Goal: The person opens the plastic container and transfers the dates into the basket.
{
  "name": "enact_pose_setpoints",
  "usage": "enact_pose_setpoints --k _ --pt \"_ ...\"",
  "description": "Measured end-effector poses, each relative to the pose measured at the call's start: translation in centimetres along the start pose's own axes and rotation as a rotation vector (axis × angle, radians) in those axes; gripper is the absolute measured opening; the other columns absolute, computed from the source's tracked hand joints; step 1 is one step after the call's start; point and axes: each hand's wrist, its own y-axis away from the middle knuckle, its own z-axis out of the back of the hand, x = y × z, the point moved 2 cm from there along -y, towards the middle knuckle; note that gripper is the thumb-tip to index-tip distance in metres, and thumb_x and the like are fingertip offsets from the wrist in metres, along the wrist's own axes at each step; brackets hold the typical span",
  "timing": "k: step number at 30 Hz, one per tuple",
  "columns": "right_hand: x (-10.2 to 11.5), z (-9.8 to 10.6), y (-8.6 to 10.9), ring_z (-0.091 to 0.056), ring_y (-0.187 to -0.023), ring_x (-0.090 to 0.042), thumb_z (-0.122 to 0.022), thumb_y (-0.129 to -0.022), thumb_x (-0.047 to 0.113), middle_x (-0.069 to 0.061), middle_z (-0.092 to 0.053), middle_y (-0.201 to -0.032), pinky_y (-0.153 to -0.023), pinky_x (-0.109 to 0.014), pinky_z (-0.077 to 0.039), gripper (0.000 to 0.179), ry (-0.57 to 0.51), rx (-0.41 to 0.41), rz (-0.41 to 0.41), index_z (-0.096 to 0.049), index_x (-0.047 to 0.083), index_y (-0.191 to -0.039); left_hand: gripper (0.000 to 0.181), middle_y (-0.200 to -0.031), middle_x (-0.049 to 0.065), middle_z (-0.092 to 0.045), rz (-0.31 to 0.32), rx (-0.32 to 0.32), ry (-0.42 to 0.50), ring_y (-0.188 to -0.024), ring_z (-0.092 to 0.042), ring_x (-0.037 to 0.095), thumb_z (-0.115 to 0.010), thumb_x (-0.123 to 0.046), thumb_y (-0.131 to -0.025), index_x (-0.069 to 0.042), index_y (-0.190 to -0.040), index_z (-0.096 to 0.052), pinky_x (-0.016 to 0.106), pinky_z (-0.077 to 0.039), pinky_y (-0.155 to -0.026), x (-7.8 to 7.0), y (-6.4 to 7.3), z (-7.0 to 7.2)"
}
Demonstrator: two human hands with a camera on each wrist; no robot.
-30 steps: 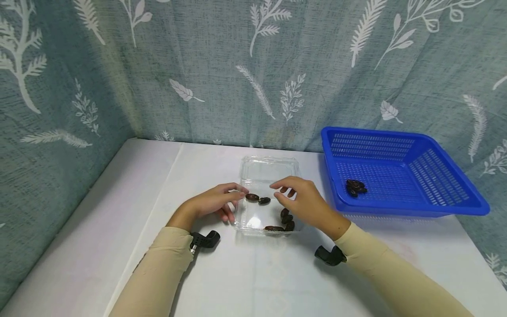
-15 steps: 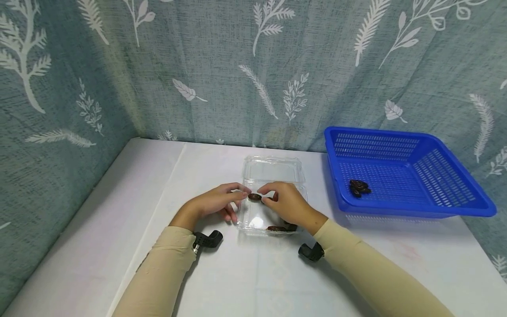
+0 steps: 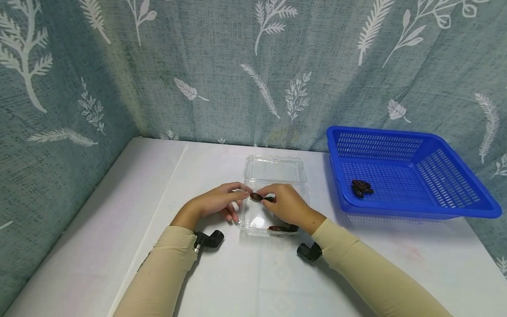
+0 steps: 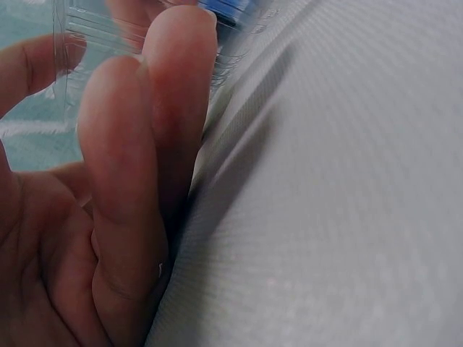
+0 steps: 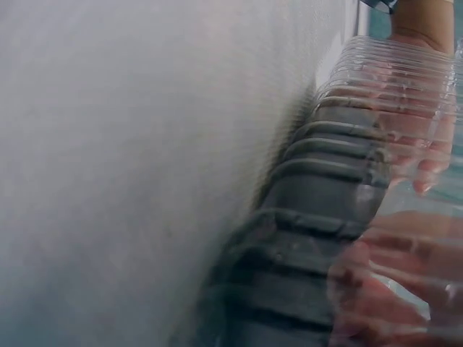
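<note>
A clear hinged plastic container [image 3: 253, 215] lies open on the white table in the head view. My left hand [image 3: 215, 201] holds its left wall, thumb and forefinger at the rim and the other fingers outside. My right hand [image 3: 291, 206] reaches into the container and pinches a dark date [image 3: 270, 199] between thumb and forefinger. Beside it, close to the left fingertips, lies a brown date [image 3: 255, 196]. Along the near wall rests another date [image 3: 278, 228]; dates to its right are partly covered by the right hand. The right wrist view shows the container's ridged wall [image 5: 318, 195].
A blue plastic basket [image 3: 420, 210] stands at the back right, with a small cluster of dates [image 3: 361, 187] in its left part. The container's lid [image 3: 275, 169] lies folded back toward the patterned curtain [image 3: 222, 88] behind the table.
My right hand has moved left and down into the container, and its fingers have closed on the dark date beside the brown one. The left hand has kept its place at the wall.
</note>
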Motion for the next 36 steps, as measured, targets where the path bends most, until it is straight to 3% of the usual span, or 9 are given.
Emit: enact_pose_setpoints --k 10,19,25,36 --pt "0.2 -0.2 0.1 -0.069 -0.096 -0.019 -0.071 -0.092 0.009 -0.008 -0.074 -0.109 -0.079 -0.033 -0.055 0.024 0.095 -0.018 0.047 -0.074 0.007 -0.116 0.047 -0.098 0.007 -0.053 -0.005 0.007 0.013 -0.062 -0.070 0.018 -0.048 -0.043 -0.105 -0.016 -0.143 -0.048 0.029 -0.057 -0.057 0.2 -0.1 0.0" --pt "0.5 0.3 0.6 -0.070 -0.100 -0.021 -0.073 -0.090 0.009 -0.006 -0.074 -0.110 -0.083 -0.037 -0.058 0.025 0.205 -0.042 0.013 -0.075 0.010 -0.114 0.046 -0.099 0.008 -0.051 -0.016 0.003 0.009 -0.062 -0.070 0.019 -0.049 -0.044 -0.104 -0.016 -0.142 -0.049 0.029 -0.057 -0.056 0.0 -0.1 0.0" --pt "0.5 1.0 1.1 -0.071 -0.093 -0.022 -0.075 -0.088 0.011 -0.006 -0.073 -0.108 -0.078 -0.037 -0.059 0.024 0.275 -0.048 -0.053 -0.076 0.010 -0.113 0.047 -0.098 0.007 -0.051 -0.014 0.006 0.011 -0.063 -0.071 0.020 -0.049 -0.044 -0.104 -0.016 -0.141 -0.049 0.029 -0.057 -0.056 -0.1 -0.1 0.0" --pt "-0.1 1.4 1.1 -0.071 -0.094 -0.021 -0.076 -0.087 0.009 -0.004 -0.074 -0.103 -0.079 -0.037 -0.059 0.021 0.239 -0.034 -0.075 -0.078 0.011 -0.107 0.048 -0.099 0.009 -0.052 -0.017 0.010 0.004 -0.064 -0.071 0.020 -0.049 -0.045 -0.104 -0.015 -0.142 -0.049 0.029 -0.057 -0.057 0.0 -0.2 0.1"
